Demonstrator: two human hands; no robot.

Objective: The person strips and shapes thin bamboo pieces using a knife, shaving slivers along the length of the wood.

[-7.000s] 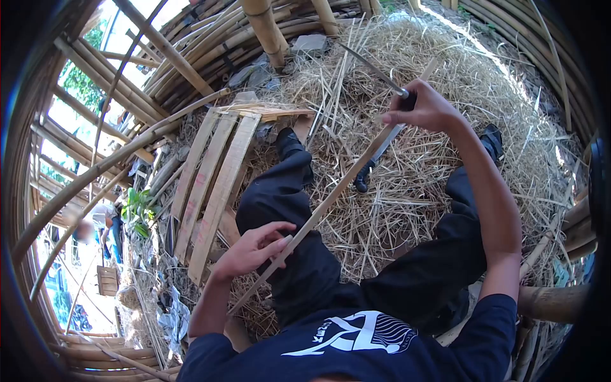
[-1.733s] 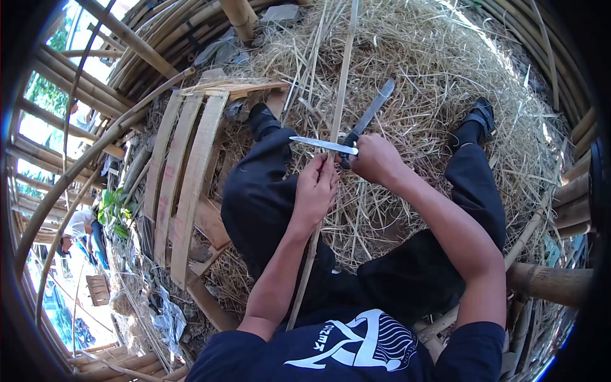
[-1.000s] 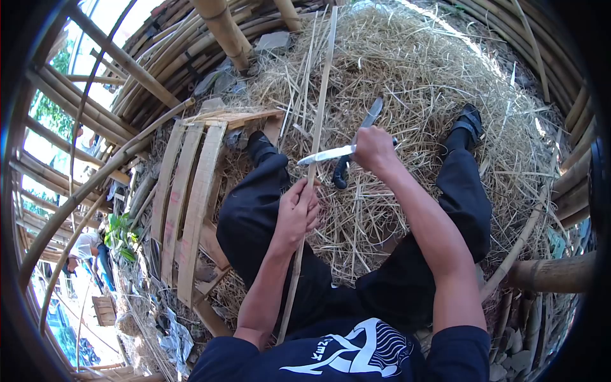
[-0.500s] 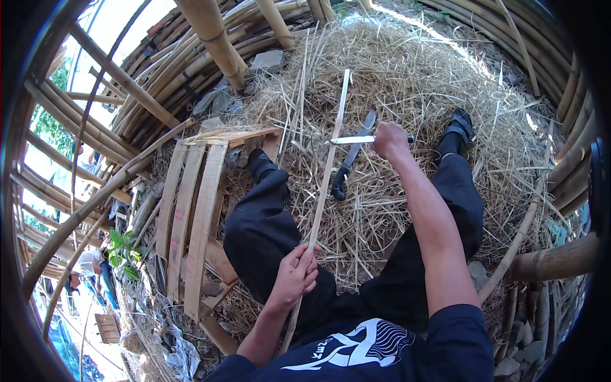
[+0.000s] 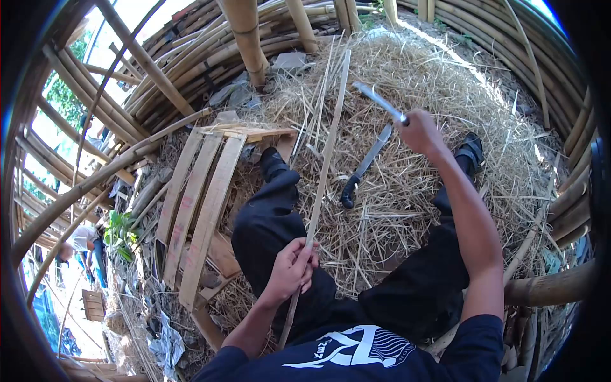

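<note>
My left hand point(image 5: 294, 268) is closed around the lower part of a long, thin bamboo strip point(image 5: 328, 148), which points away from me over the shavings. In my right hand point(image 5: 421, 132) is a knife point(image 5: 380, 102), its fist wrapped round the handle. The blade points up and to the left, apart from the strip. A second, larger knife point(image 5: 367, 163) with a curved black handle lies on the shavings between my feet. Several slender strips point(image 5: 316, 102) lie just left of the far end of the held strip.
A thick layer of bamboo shavings point(image 5: 439, 76) covers the ground. A wooden slatted crate point(image 5: 202, 210) stands beside my left leg. Bamboo poles point(image 5: 245, 41) rise ahead, with more stacked behind. A thick bamboo pole point(image 5: 547, 283) juts in at right. Another person point(image 5: 86, 245) is far left.
My right hand has moved up and to the right, and the knife blade has come off the strip and now angles upward. My left hand still grips the strip.
</note>
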